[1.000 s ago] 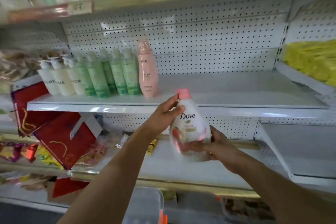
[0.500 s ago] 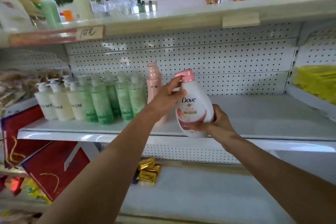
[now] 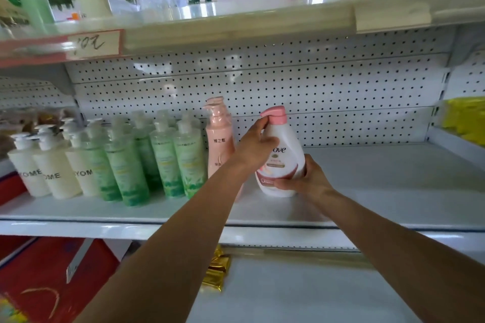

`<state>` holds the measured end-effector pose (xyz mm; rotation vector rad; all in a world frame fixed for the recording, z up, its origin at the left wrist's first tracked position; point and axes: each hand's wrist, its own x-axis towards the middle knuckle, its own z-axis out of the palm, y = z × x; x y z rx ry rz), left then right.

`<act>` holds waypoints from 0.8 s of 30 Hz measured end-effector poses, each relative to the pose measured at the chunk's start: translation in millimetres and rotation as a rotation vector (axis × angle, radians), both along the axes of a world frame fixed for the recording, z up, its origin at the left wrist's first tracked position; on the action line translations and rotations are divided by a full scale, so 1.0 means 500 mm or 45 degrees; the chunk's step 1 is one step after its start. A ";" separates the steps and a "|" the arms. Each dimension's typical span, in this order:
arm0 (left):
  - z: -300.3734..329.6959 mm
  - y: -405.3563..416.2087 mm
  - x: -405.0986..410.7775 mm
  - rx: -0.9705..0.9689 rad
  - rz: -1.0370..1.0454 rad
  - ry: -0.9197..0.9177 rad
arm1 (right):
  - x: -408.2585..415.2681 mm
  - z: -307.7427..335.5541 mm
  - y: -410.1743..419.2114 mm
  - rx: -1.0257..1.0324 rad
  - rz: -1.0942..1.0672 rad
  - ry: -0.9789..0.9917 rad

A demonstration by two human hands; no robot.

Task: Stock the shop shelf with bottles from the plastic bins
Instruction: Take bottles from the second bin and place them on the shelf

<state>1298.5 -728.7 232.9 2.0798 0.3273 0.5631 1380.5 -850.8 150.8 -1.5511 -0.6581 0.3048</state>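
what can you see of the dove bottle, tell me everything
The dove bottle is a rounded white plastic bottle with a pink pump top and a pink-toned label low on its front. It stands upright on the middle shelf, just right of a taller pink bottle. The left hand grips its upper side near the pump, hiding the logo's first letter, and the right hand holds its lower right side.

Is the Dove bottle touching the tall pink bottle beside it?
Cannot tell. In the head view the left hand and wrist cover the space between the Dove bottle and the tall pink bottle.
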 end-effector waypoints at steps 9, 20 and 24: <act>0.008 0.024 0.081 -0.073 0.174 0.023 | 0.070 0.016 0.063 -0.100 0.055 -0.105; -0.003 0.030 0.103 -0.089 0.222 -0.031 | 0.100 0.018 0.071 -0.210 0.109 -0.133; -0.006 0.024 0.095 -0.072 0.275 -0.040 | 0.103 0.009 0.081 -0.402 0.010 -0.132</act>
